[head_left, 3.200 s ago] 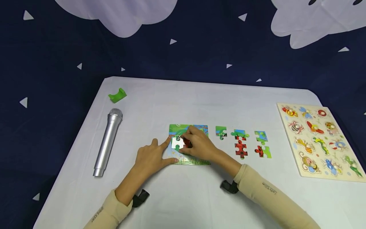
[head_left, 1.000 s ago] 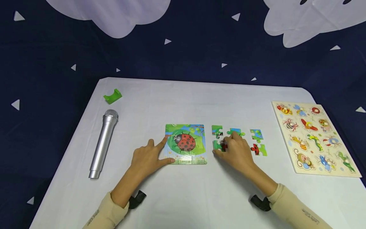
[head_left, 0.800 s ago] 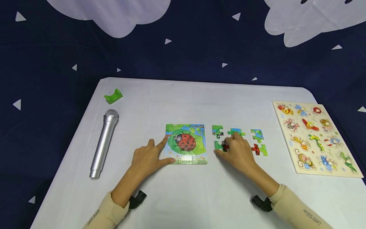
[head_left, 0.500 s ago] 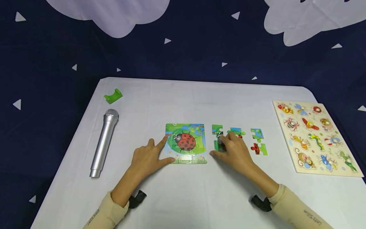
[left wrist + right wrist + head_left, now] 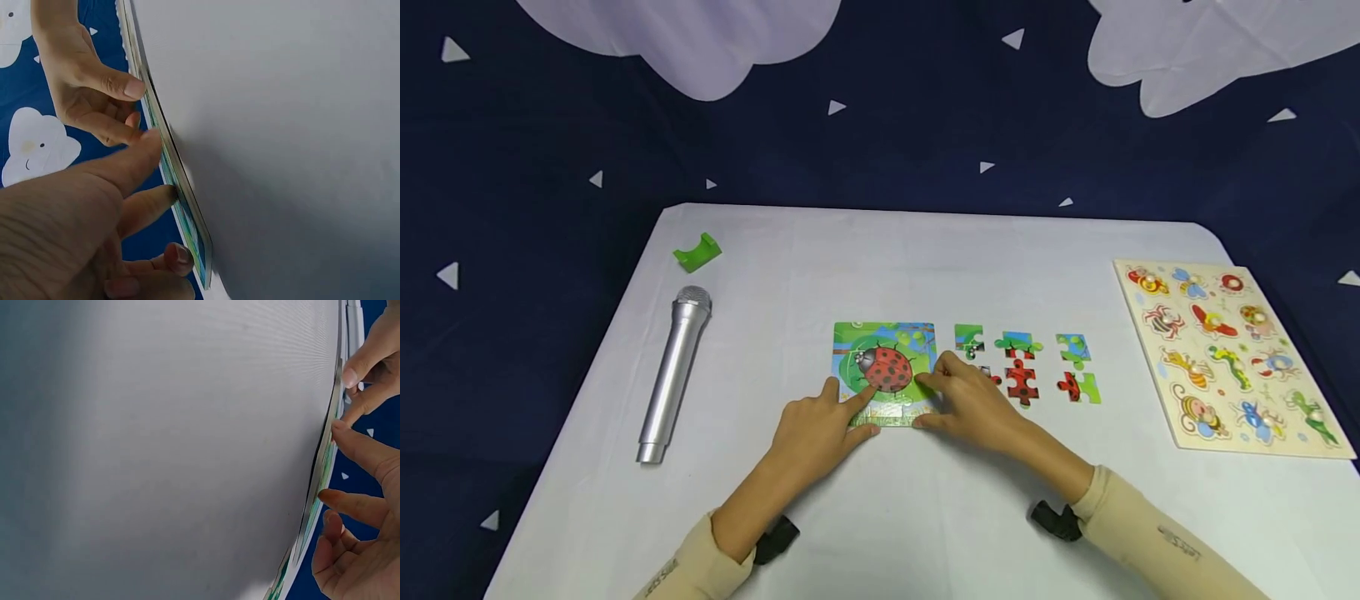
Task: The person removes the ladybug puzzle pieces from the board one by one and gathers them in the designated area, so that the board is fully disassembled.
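A square ladybug puzzle [image 5: 886,367] lies flat on the white table [image 5: 880,267]. My left hand [image 5: 868,410] presses its straight index finger on the picture's lower left, with the thumb at the front edge. My right hand [image 5: 921,402] touches the puzzle's right edge with its forefinger and the lower right corner with its thumb. The left wrist view shows the board edge-on [image 5: 181,206] with both hands' fingertips against it. Several loose pieces lie to the right, among them a red one [image 5: 1021,382] and a green one [image 5: 968,337]; another is half hidden behind my right hand.
A silver toy microphone [image 5: 673,375] lies at the left, with a small green block [image 5: 697,252] beyond it. A wooden peg puzzle of insects [image 5: 1225,358] sits at the right edge. A dark blue starry backdrop hangs behind the table.
My right hand has left the loose pieces and moved left to the puzzle's right edge. My left hand has slid right, its index finger now on the picture.
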`<state>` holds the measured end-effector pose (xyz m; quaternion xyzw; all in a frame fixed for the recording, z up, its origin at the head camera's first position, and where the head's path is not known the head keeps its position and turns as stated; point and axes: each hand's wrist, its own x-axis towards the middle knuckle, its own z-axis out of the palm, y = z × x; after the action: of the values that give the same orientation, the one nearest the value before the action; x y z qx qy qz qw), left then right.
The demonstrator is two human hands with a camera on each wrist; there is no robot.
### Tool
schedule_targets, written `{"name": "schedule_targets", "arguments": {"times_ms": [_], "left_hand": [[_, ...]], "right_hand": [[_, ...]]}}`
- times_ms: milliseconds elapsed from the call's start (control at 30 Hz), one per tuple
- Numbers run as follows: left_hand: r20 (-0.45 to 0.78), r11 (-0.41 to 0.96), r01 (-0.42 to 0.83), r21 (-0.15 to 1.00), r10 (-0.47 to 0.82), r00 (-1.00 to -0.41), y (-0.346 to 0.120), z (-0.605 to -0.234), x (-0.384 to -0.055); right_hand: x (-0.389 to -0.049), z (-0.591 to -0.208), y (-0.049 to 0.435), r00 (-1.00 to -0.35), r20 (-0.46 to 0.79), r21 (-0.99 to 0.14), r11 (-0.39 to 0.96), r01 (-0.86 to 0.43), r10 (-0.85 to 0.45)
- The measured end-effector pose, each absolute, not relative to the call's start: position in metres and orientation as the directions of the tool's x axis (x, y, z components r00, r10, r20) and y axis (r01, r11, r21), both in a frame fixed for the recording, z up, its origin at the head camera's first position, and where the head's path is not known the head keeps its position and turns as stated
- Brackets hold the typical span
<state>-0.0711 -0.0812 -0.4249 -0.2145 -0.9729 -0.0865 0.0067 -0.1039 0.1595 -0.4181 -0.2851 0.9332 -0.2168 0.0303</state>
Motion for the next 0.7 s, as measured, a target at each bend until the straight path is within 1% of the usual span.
{"name": "schedule_targets", "arguments": {"times_ms": [133, 267, 400, 567, 700], "left_hand": [[0.053, 0.891, 0.428, 0.151, 0.425, -0.904, -0.08, -0.426, -0.071], [0.049, 0.888, 0.435, 0.15, 0.433, -0.9, -0.079, -0.426, -0.071], [0.046, 0.885, 0.438, 0.155, 0.437, -0.899, -0.079, -0.427, -0.071], [0.05, 0.885, 0.439, 0.153, 0.437, -0.898, -0.079, -0.427, -0.071], [0.069, 0.882, 0.451, 0.134, 0.446, -0.892, -0.079, -0.427, -0.071]], "right_hand": [[-0.106, -0.418, 0.158, -0.838, 0.049, -0.443, 0.74, -0.506, -0.544], [-0.111, -0.417, 0.158, -0.843, -0.008, -0.465, 0.748, -0.474, -0.539], [-0.116, -0.417, 0.159, -0.834, -0.043, -0.48, 0.743, -0.466, -0.551], [-0.119, -0.417, 0.16, -0.817, -0.053, -0.499, 0.723, -0.477, -0.575], [-0.12, -0.417, 0.159, -0.817, -0.034, -0.488, 0.723, -0.489, -0.576]]}}
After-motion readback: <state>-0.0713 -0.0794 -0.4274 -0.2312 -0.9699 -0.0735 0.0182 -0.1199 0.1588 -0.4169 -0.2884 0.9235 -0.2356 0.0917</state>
